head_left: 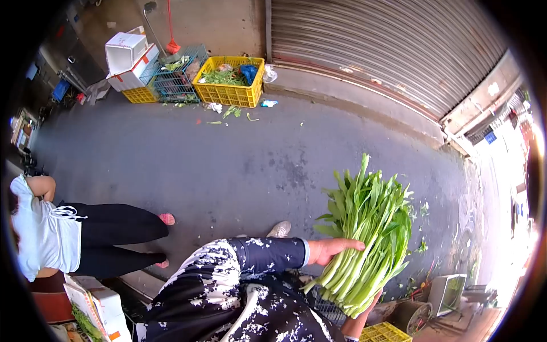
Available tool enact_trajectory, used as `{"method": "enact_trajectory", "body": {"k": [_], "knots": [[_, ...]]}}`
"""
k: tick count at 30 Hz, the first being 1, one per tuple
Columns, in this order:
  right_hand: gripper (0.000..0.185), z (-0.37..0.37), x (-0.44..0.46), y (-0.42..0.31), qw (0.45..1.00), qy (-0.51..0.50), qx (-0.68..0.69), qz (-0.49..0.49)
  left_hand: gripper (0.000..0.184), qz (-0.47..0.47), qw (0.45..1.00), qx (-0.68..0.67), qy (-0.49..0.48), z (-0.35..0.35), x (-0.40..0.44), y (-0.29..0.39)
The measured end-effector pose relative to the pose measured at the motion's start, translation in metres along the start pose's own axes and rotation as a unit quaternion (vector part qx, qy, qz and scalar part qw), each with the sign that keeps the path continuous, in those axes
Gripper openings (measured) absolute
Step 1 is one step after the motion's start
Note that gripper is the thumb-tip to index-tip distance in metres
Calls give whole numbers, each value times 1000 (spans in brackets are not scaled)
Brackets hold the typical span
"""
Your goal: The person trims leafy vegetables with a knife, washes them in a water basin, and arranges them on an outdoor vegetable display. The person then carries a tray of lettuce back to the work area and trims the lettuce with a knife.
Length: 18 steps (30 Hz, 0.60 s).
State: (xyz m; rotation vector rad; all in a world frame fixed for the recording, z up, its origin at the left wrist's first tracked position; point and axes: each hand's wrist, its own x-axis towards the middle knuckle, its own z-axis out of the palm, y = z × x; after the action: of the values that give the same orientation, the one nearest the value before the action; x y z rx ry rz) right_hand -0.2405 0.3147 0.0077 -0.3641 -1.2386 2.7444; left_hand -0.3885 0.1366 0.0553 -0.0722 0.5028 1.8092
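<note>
Near the yellow crate (386, 333), the left hand (331, 249) clasps the leafy greens (373, 214) and the right hand (371, 309), grip unclear, supports them, a holding step seemingly calling for steady two-handed support.

there are 2 hands (335, 248) (371, 308), 1 bundle of greens (367, 228), 3 yellow crates (228, 95) (141, 95) (385, 333) and 1 other person (111, 222)

The left hand (332, 249) and right hand (368, 312) hold long greens (367, 219) over the grey floor (228, 159). A yellow basket (228, 95) stands by the wall (222, 25).
</note>
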Motion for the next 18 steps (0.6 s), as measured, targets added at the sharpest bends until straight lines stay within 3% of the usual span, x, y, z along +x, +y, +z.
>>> {"method": "enact_trajectory", "body": {"k": [5, 7, 8, 9, 10, 11, 12, 13, 14, 15, 18], "knots": [[58, -13, -10, 11, 999, 24, 47, -11, 44, -16, 1000, 3, 4, -2, 3, -9], [55, 18, -30, 0, 989, 93, 114, 19, 43, -32, 999, 39, 0, -7, 14, -22], [54, 19, -58, -12, 993, 112, 42, 24, 44, -85, 996, -4, -7, 3, 18, -47], [55, 12, -77, -12, 979, 192, 71, 21, 45, -104, 994, -15, 32, 5, 20, -56], [54, 29, -97, -31, 961, 266, 32, 67, 50, -143, 990, 1, 8, 5, 23, -67], [51, 44, -116, -50, 955, 295, -9, 39, 56, -162, 985, 48, -16, 23, 23, -80], [50, 26, -128, -53, 960, 279, 2, 37, 58, -143, 987, 66, 1, 31, 21, -93], [55, -1, -138, -46, 979, 200, -25, -38, 57, -121, 990, 72, 22, 39, 18, -107], [64, -1, -157, -64, 978, 204, -16, -32, 56, -96, 993, 64, 20, 54, 17, -130], [69, 4, -131, -68, 975, 212, -3, -64, 55, -88, 992, 91, 13, 64, 31, -105], [80, -74, -187, -64, 973, 170, 76, -134, 52, -55, 989, 135, -3, 82, 59, -187]]}}
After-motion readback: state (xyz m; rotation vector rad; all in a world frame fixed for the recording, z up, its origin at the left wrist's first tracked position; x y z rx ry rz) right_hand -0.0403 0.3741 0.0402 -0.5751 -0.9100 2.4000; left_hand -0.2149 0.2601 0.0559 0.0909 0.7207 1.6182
